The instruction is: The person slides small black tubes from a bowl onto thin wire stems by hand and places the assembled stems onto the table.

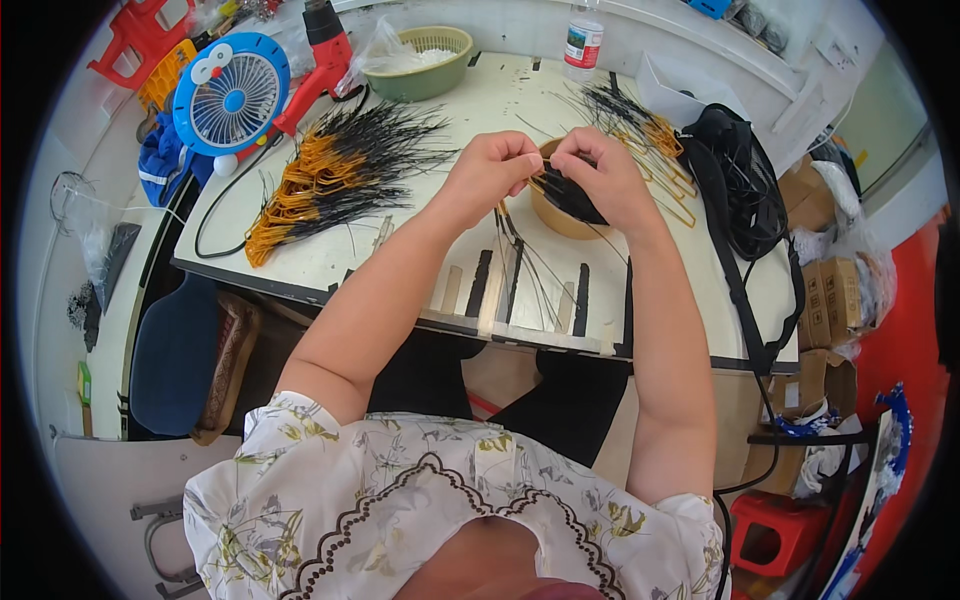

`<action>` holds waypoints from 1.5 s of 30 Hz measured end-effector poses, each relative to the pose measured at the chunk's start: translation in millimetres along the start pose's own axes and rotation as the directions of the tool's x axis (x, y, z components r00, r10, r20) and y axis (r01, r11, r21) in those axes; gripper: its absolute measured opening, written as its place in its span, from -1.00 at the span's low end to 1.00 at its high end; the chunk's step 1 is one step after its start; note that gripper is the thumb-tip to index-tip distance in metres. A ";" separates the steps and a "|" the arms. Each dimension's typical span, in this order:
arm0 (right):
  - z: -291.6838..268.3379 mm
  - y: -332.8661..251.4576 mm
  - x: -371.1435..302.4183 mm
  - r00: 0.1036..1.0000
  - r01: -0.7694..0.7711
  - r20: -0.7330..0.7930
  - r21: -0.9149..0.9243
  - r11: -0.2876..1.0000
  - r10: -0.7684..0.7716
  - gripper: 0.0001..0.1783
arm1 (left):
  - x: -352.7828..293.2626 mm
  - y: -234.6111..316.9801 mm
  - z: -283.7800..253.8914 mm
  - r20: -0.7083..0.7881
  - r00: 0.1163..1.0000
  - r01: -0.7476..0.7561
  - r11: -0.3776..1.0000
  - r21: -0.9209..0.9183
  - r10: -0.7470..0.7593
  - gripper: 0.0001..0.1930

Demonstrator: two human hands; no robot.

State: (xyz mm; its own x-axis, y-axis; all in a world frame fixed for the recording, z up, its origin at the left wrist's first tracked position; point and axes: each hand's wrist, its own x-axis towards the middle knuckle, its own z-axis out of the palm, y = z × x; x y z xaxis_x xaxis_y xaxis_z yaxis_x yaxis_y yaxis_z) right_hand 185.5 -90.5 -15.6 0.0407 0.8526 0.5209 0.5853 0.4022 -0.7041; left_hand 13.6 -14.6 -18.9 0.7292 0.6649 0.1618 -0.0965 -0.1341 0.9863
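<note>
Above the table, my left hand (492, 178) and my right hand (602, 176) face each other with fingertips pinched close together. Thin dark wires (515, 250) with a bit of orange run down from between them toward the table's front edge. Exactly how the fingertips grip the wires is too small to make out. Just beneath my right hand sits a round tan bowl (562, 222) with something dark inside, partly hidden by the hand. A big pile of orange and black wires (325, 180) lies to the left. Another wire bundle (655, 130) lies at the far right.
At the back left stand a blue fan (235, 100), a red heat gun (328, 65) and a green basket (420, 68) with white pieces. A water bottle (583, 42) and white tray (685, 88) stand behind. A black bag (740, 185) with straps lies on the right.
</note>
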 end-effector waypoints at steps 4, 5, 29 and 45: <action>-1.6 0.5 -0.3 1.000 -0.021 0.002 0.014 1.000 0.021 -0.88 | -0.5 0.6 0.6 0.016 1.000 0.002 1.000 -0.009 -0.002 -0.89; -3.4 -1.6 0.1 0.994 -0.111 0.030 0.146 0.983 0.108 -0.86 | 0.0 0.6 0.6 0.019 1.000 0.013 1.000 -0.020 -0.012 -0.89; -6.5 -7.9 -1.7 0.984 -0.155 0.100 0.081 0.985 0.146 -0.93 | -0.5 0.8 2.2 0.031 0.999 0.013 1.000 0.003 -0.013 -0.89; -7.0 -6.8 -3.1 0.954 -0.287 0.160 0.236 0.928 0.254 -0.89 | -1.0 0.2 2.6 0.029 0.999 0.028 1.000 0.008 -0.029 -0.90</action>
State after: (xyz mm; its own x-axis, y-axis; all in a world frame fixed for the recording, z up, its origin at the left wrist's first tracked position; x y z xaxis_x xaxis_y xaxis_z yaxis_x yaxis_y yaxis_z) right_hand 187.1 -98.2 -9.1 0.0581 0.9688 0.2411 0.3403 0.2078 -0.9170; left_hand 14.5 -17.2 -19.0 0.7508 0.6471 0.1325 -0.0703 -0.1211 0.9901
